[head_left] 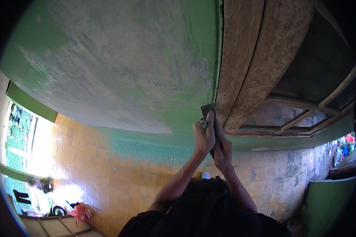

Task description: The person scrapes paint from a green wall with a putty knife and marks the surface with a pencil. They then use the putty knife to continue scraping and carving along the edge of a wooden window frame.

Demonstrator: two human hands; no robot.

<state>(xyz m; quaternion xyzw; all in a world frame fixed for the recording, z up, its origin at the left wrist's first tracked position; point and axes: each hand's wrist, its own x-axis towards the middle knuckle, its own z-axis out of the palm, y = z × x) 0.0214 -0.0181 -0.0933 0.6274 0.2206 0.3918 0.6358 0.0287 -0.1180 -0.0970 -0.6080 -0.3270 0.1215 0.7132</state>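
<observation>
A scraper with a flat, dark blade (207,110) touches the green painted wall (174,114), close to the edge of the brown wooden window frame (241,71). My left hand (204,139) is closed around the scraper from the left side. My right hand (222,149) is closed against it from the right, just below and partly overlapping the left. Most of the scraper's handle is hidden by my fingers. Left of the blade, a wide patch of wall (118,59) shows grey and whitish where the green paint is gone.
Yellowish tiles (126,173) cover the floor, with pale green dust (146,152) along the wall's foot. Window panes with wooden bars (300,112) are at right. A pinkish-red bag (80,212) lies lower left, near a bright opening. A green surface (330,201) stands lower right.
</observation>
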